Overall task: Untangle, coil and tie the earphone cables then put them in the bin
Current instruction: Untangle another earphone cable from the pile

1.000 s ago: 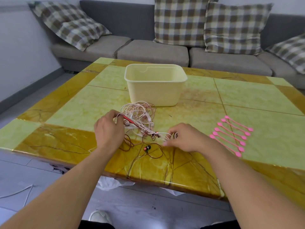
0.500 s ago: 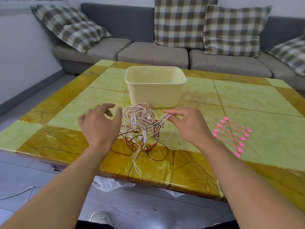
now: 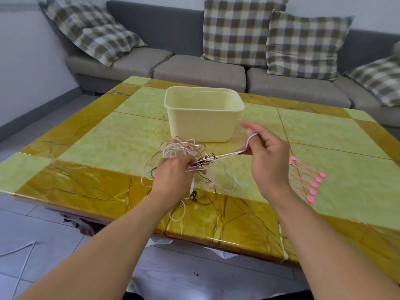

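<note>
Having closed since half a second ago, left hand (image 3: 173,172) clutches the cable tangle (image 3: 184,152); right hand (image 3: 267,155) pinches a strand (image 3: 227,154), now raised.

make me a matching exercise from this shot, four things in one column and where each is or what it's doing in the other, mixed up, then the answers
Things
1. left hand
2. right hand
3. cream bin
4. pink ties

Places or states
A. laid in a row on the table, to the right of the hands
B. pinches one pale pink strand and draws it up and away from the pile
C. stands beyond the tangle, with no cable seen in it
D. grips the tangled earphone cables down on the table

Pairs: 1-D, 2-B, 3-C, 4-A
</note>
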`<state>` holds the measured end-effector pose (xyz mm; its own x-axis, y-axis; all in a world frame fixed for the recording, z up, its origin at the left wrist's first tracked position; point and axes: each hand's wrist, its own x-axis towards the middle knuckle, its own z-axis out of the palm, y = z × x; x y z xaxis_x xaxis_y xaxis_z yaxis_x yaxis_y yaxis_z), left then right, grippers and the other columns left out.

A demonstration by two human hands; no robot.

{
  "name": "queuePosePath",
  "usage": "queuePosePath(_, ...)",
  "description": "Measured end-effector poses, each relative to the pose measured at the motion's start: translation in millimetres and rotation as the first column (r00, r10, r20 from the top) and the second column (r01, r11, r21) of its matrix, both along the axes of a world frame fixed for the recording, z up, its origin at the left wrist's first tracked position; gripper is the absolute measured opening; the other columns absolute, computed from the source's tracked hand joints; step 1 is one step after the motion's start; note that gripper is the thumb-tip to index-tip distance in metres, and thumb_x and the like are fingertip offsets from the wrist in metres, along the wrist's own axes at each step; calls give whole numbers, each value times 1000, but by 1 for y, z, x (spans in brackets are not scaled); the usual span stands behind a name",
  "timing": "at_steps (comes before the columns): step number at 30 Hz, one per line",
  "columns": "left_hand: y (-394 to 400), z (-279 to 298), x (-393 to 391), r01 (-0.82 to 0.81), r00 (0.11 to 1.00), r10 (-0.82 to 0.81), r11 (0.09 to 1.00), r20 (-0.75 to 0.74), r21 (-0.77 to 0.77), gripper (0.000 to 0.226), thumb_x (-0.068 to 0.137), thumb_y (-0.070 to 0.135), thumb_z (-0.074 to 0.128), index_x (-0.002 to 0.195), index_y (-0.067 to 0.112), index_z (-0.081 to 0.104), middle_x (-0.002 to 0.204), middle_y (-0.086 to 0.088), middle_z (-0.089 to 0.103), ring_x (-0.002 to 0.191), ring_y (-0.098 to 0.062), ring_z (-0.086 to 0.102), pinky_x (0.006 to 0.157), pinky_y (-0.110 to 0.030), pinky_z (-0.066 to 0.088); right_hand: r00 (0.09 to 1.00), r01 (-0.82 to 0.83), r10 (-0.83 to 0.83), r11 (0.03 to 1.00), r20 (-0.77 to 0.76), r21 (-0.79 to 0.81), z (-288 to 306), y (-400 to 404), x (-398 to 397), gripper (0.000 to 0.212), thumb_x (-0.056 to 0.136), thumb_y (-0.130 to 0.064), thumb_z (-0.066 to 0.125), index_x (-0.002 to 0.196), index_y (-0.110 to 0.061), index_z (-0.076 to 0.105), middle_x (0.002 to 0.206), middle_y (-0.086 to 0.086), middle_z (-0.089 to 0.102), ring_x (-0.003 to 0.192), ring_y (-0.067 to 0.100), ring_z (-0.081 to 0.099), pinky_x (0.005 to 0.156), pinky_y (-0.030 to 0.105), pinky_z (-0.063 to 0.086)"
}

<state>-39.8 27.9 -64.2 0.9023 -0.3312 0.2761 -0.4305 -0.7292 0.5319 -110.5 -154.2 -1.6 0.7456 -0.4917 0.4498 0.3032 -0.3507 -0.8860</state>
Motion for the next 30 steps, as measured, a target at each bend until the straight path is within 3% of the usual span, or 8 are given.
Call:
queuePosePath(3,2,5,6,-63,996,57,993,-66,-95,14,89,19,69,104,20,71,101,3,67,100,-26,61,89,-38,48,997,73,-73,990,-1,120,2,-12,-2,32,104,-10,52,105,-32,75,63,-7,56,63,11,56,67,40,62)
queuePosePath(9,5,2,10,-81,992,93,987,-82,140,105,67,93,48,143,21,44,145,-3,51,138,-27,46,120,-61,9,929,23,-15,1000,-370,15,-1,-31,-5,35,101,-8,50,101,-32,76,61,-5,52,56,13,49,56,33,58)
queuePosePath(12,9,-2,11,-44,995,50,996,-85,73,97,81,88,40,152,22,30,153,-1,46,144,-25,39,121,-62,3,644,-298,-25,913,-765,-280,-8,-31,-8,40,98,-5,46,115,-30,73,71,-15,59,57,12,50,47,16,46)
queuePosePath(15,12,-4,12,8,997,-13,998,-79,-61,67,96,57,36,153,25,25,145,2,53,140,-24,42,123,-58,5,382,-572,-113,751,-917,-331,-18,-26,-6,63,94,1,42,151,-27,46,141,4,59,97,16,58,52,12,33)
queuePosePath(19,10,-5,12,40,999,-36,982,26,-187,59,97,22,56,152,24,36,122,8,66,119,-19,51,111,-46,36,636,-378,-171,781,-752,-497,-21,-10,-2,56,92,-3,44,141,-28,53,143,0,54,127,20,46,100,36,46)
queuePosePath(22,9,-7,13,-1,1000,8,971,30,-238,75,90,20,67,155,28,30,107,15,67,101,-15,55,88,-38,47,842,-139,-165,853,-513,-504,-19,6,5,12,91,-23,60,101,-30,62,110,-12,63,110,14,57,95,38,49)
queuePosePath(27,9,-10,15,-2,1000,2,975,3,-222,101,83,24,75,161,26,11,87,16,65,85,-10,59,78,-32,47,696,-453,-15,767,-718,-455,-32,20,10,34,82,-52,76,107,-31,69,101,-15,69,93,8,64,83,32,53)
queuePosePath(30,11,-11,18,-50,998,40,971,-50,-233,103,83,23,75,161,23,8,78,9,62,76,-10,59,69,-33,49,743,-401,-87,737,-664,-545,-37,21,12,13,90,-45,72,92,-32,74,84,-15,70,82,12,66,75,33,55)
